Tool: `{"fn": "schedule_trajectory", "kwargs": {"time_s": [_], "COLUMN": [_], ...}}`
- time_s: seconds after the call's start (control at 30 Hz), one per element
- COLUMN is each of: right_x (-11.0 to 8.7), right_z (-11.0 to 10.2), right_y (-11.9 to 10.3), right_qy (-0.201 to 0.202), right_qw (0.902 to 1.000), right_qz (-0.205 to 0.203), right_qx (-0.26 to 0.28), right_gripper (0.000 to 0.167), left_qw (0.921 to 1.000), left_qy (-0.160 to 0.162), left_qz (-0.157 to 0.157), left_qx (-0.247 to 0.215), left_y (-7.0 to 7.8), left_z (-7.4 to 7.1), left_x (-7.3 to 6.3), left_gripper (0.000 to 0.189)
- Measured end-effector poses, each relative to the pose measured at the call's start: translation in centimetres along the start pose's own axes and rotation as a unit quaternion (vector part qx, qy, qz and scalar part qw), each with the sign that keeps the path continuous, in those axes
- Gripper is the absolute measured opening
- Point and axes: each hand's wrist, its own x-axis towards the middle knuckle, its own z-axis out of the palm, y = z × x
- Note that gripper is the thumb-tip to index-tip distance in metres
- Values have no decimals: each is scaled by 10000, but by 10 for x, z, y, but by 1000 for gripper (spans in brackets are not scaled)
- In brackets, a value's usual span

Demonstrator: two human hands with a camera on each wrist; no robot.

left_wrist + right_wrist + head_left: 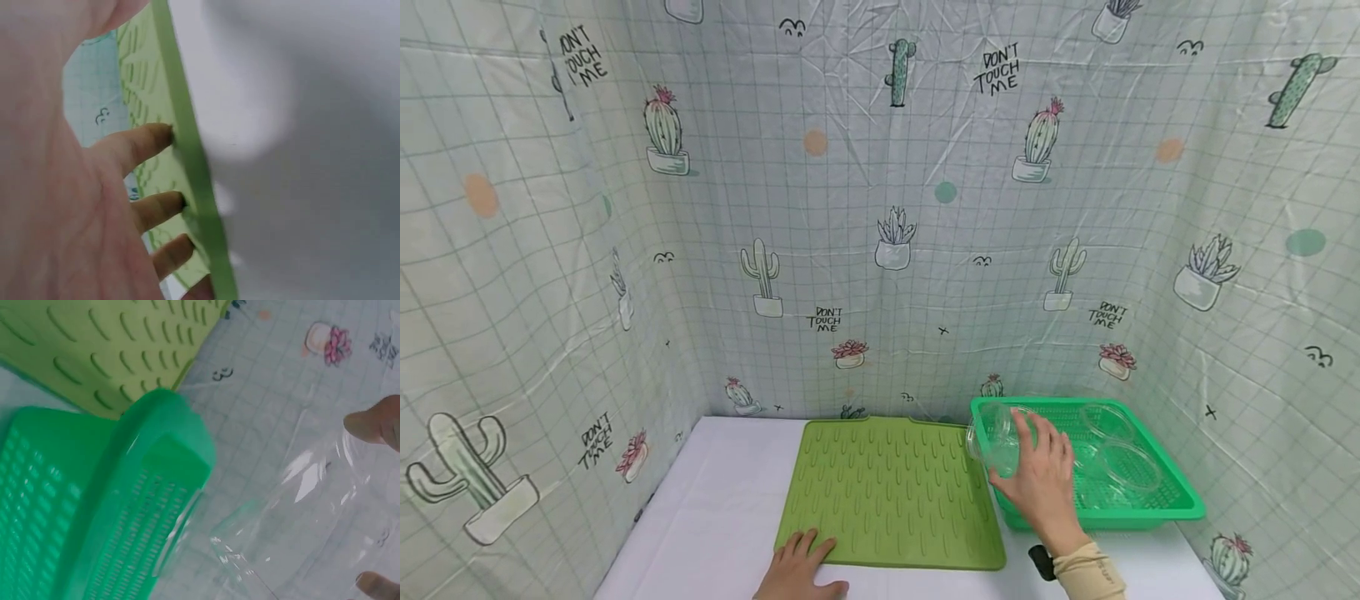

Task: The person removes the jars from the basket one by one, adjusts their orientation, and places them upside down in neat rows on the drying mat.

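My right hand (1043, 475) grips a clear plastic cup (994, 429) between thumb and fingers, over the left side of the green basket (1150, 522). The cup lies tilted on its side in the head view. In the right wrist view the transparent cup (294, 519) shows beside the basket wall, with a thumb and a fingertip at its end. More clear round containers (1127, 467) sit inside the basket. My left hand (797, 571) rests at the front left edge of the light green drying mat (895, 492), fingers spread, fingertips on the mat.
A white cloth (722, 500) covers the table under the mat and basket. Curtains with a cactus print (895, 167) close off the back and both sides. The basket stands at the right, close beside the mat. A black band (1042, 562) is on the right wrist.
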Motion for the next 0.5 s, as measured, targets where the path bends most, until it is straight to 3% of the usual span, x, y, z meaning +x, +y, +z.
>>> {"fn": "schedule_trajectory", "kwargs": {"time_s": [0.2, 0.5], "right_x": [-3, -11], "right_z": [2, 2], "right_y": [-13, -37], "right_qy": [62, -280], "right_qw": [9968, 9926], "right_qz": [-756, -1154], "right_qx": [-268, -263], "right_gripper": [106, 114], "left_qw": [9998, 9964], "left_qy": [-9, -299], "left_qz": [39, -398], "left_qx": [-212, -684], "left_y": [6, 26], "left_z": [-8, -34], "left_x": [4, 10], "left_gripper": [72, 59]}}
